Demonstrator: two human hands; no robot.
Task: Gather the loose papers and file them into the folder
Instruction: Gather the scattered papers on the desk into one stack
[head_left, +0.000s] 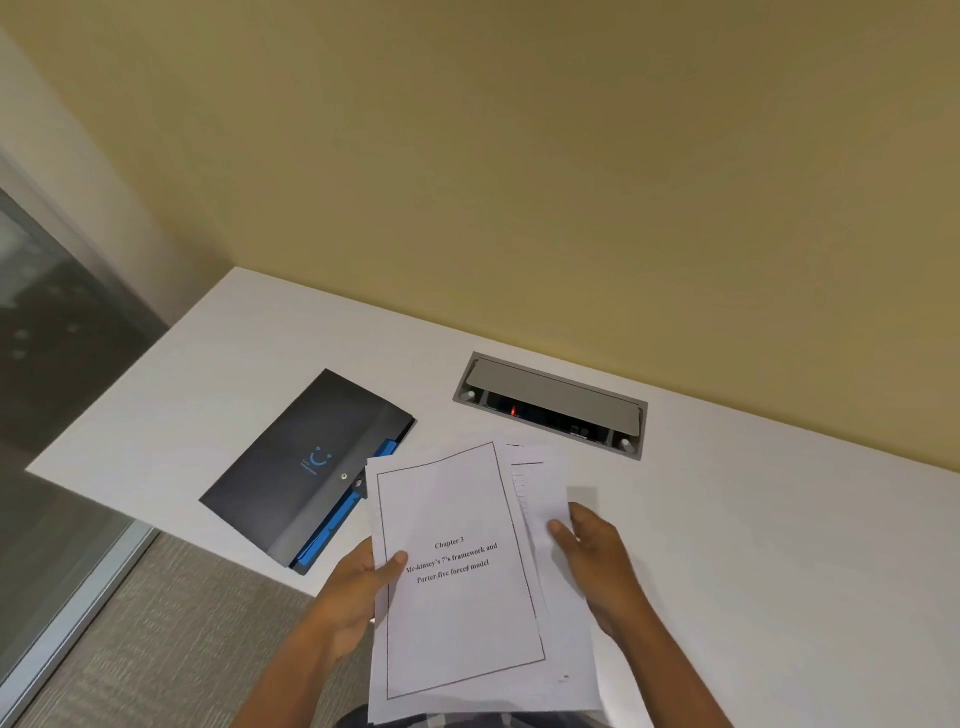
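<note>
I hold a loose stack of white papers (457, 613) above the near edge of the table; the top sheet has a framed title page reading "Chapter 3". My left hand (358, 592) grips the stack's left edge, thumb on top. My right hand (597, 556) holds the right side, where further sheets stick out unevenly. A dark grey folder (306, 462) with a blue smile logo and a snap button lies closed on the table to the left of the papers, blue dividers showing along its right edge.
The white table (753, 519) stands against a yellow wall. A grey cable box (550, 402) with its lid tilted up is set into the tabletop behind the papers. Grey carpet (171, 639) and a glass partition (47, 395) lie to the left.
</note>
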